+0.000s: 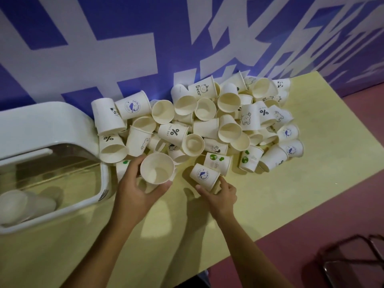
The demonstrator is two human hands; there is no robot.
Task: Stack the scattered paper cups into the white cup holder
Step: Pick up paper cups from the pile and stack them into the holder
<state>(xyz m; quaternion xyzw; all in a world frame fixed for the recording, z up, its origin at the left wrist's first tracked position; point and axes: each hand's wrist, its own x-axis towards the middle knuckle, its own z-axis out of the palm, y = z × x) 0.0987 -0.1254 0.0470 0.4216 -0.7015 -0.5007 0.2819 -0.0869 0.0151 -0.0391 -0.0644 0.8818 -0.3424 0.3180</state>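
A heap of white paper cups (pixel 207 121) with printed logos lies on the pale yellow table (pixel 270 194) against the wall. My left hand (pixel 137 188) grips one cup (pixel 157 168), its open mouth facing me. Just right of it, my right hand (pixel 220 194) pinches a cup with a blue round logo (pixel 204 176) at the near edge of the heap. The white cup holder (pixel 54 121) lies on its side at the left, with a clear window and several stacked cups (pixel 25 204) inside.
A purple wall with large white letters (pixel 145 48) stands right behind the heap. The table's right edge drops to a reddish floor (pixel 332 215). A dark chair frame (pixel 357 258) sits at the bottom right.
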